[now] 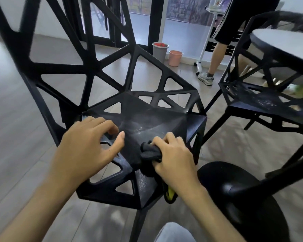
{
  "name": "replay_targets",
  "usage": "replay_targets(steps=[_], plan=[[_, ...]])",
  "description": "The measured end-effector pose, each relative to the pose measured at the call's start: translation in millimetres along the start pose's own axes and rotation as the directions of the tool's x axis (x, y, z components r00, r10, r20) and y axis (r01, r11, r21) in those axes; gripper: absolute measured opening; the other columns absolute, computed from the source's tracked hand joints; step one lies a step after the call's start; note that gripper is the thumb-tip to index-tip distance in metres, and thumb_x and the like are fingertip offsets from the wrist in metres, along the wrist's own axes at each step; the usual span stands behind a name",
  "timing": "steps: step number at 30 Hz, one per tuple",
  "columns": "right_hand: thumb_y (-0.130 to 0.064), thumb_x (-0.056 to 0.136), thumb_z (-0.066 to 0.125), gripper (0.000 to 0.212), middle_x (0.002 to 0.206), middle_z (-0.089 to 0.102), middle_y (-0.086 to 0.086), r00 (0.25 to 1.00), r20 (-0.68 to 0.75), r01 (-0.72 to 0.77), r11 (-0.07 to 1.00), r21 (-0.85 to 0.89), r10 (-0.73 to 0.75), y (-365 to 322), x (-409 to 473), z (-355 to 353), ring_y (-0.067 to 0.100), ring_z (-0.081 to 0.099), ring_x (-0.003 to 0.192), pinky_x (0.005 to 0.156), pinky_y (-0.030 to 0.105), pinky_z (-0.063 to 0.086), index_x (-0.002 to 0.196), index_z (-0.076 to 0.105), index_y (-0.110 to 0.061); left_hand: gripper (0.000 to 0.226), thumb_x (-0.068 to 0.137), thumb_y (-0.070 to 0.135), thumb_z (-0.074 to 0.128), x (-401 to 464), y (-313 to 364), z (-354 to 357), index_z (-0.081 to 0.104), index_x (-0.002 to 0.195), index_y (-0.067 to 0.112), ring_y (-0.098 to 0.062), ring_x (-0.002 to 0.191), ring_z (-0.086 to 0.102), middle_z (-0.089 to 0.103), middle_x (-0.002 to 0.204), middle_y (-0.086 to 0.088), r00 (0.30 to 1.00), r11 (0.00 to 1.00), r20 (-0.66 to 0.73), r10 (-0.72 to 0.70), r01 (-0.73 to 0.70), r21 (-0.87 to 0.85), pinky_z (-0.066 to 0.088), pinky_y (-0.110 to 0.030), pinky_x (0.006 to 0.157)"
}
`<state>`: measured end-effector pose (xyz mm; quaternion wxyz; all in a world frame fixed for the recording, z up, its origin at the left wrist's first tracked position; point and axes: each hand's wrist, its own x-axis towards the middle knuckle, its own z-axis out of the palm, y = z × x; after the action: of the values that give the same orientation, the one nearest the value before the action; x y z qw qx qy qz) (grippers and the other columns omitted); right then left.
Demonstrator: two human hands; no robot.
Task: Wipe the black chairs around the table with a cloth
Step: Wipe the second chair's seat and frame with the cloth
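From the head view, a dark cloth [150,151] is gripped in the curled right hand [175,154] at the near edge of the nearest black chair [143,119], whose seat looks smeared and only partly wiped. The left hand [84,145] rests loosely curled, holding nothing. A second chair [262,102], far right by the table [283,42], also shows smears and is judged to need wiping.

The right hand [175,159] covers most of the cloth [150,151], the tabletop [283,42] runs off the right edge, and the bystander [234,23] is cut off above the waist.
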<state>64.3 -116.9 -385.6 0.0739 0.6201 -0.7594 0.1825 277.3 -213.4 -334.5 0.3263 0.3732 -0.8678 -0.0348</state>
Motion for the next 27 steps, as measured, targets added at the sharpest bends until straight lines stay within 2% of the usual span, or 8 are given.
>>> replay_targets(steps=[3,6,11,15,18,20,23,27], plan=[[-0.040,0.083,0.067,0.032,0.103,0.048,-0.006,0.994,0.103,-0.047,0.999,0.023,0.044,22.2,27.0,-1.2,0.024,0.053,0.097,0.068,0.036,0.045,0.110,0.051,-0.036,0.028,0.096,0.053,0.052,-0.3,1.5,0.0,0.064,0.082,0.031,-0.010,0.079,0.056,0.060,0.081,0.017,1.000,1.000,0.013,-0.010,0.010,0.018,0.043,-0.031,0.071],[-0.032,0.089,0.066,0.039,0.119,0.053,0.005,0.974,0.078,-0.196,0.967,-0.164,0.211,80.8,88.0,7.8,0.035,0.053,0.113,0.083,0.046,0.051,0.125,0.052,-0.033,0.027,0.098,0.050,0.053,0.7,2.2,1.0,0.063,0.081,0.031,-0.009,0.078,0.052,0.058,0.079,0.016,1.000,0.999,0.014,-0.011,0.010,0.045,0.036,-0.027,0.071],[-0.028,0.096,0.060,0.046,0.135,0.050,0.012,0.918,0.012,-0.380,0.886,-0.266,0.397,115.5,129.2,14.6,0.039,0.047,0.123,0.091,0.049,0.046,0.140,0.047,-0.025,0.025,0.102,0.039,0.056,-1.3,1.7,0.1,0.061,0.080,0.029,-0.009,0.077,0.051,0.058,0.078,0.015,0.994,0.994,-0.065,-0.089,0.085,-0.061,0.039,-0.028,0.065],[-0.031,0.086,0.063,0.039,0.123,0.052,0.006,0.968,0.062,-0.222,0.942,-0.252,0.245,48.0,82.7,9.5,0.033,0.051,0.115,0.086,0.043,0.046,0.123,0.052,-0.025,0.021,0.101,0.030,0.059,-0.6,1.0,-2.0,0.059,0.080,0.026,-0.011,0.075,0.050,0.058,0.078,0.013,0.982,0.981,-0.109,-0.156,0.141,-0.133,0.037,-0.025,0.062],[-0.033,0.078,0.062,0.035,0.106,0.049,-0.004,0.990,0.140,0.040,0.990,-0.137,-0.021,-19.5,39.1,4.8,0.026,0.052,0.100,0.069,0.036,0.038,0.111,0.051,-0.029,0.022,0.102,0.029,0.056,-1.7,0.1,2.2,0.061,0.081,0.022,-0.017,0.076,0.052,0.058,0.077,0.010,0.989,0.991,-0.095,-0.118,0.111,-0.071,0.044,-0.035,0.064],[-0.033,0.079,0.062,0.034,0.103,0.046,-0.006,0.974,0.216,0.077,0.996,-0.049,-0.065,-38.1,30.2,4.4,0.024,0.053,0.099,0.068,0.035,0.037,0.110,0.050,-0.032,0.021,0.101,0.029,0.056,-2.1,-0.7,4.2,0.062,0.083,0.021,-0.018,0.076,0.052,0.058,0.077,0.009,0.994,0.997,-0.081,-0.072,0.070,-0.026,0.043,-0.034,0.066],[-0.029,0.083,0.062,0.038,0.111,0.048,0.000,0.973,0.224,-0.027,0.988,-0.155,0.062,-5.3,63.6,9.9,0.030,0.054,0.108,0.071,0.039,0.041,0.118,0.048,-0.031,0.017,0.099,0.030,0.057,-2.0,-2.3,5.6,0.063,0.086,0.022,-0.016,0.074,0.052,0.058,0.078,0.010,0.998,0.999,-0.047,-0.031,0.031,0.007,0.041,-0.031,0.068],[-0.025,0.092,0.060,0.040,0.131,0.049,0.012,0.928,0.163,-0.274,0.911,-0.309,0.335,68.7,138.5,22.8,0.041,0.049,0.123,0.093,0.048,0.045,0.129,0.047,-0.021,0.019,0.100,0.030,0.056,-3.4,-4.4,7.8,0.063,0.084,0.022,-0.018,0.073,0.051,0.056,0.076,0.009,0.999,0.999,-0.052,-0.015,0.017,0.036,0.033,-0.031,0.069]])
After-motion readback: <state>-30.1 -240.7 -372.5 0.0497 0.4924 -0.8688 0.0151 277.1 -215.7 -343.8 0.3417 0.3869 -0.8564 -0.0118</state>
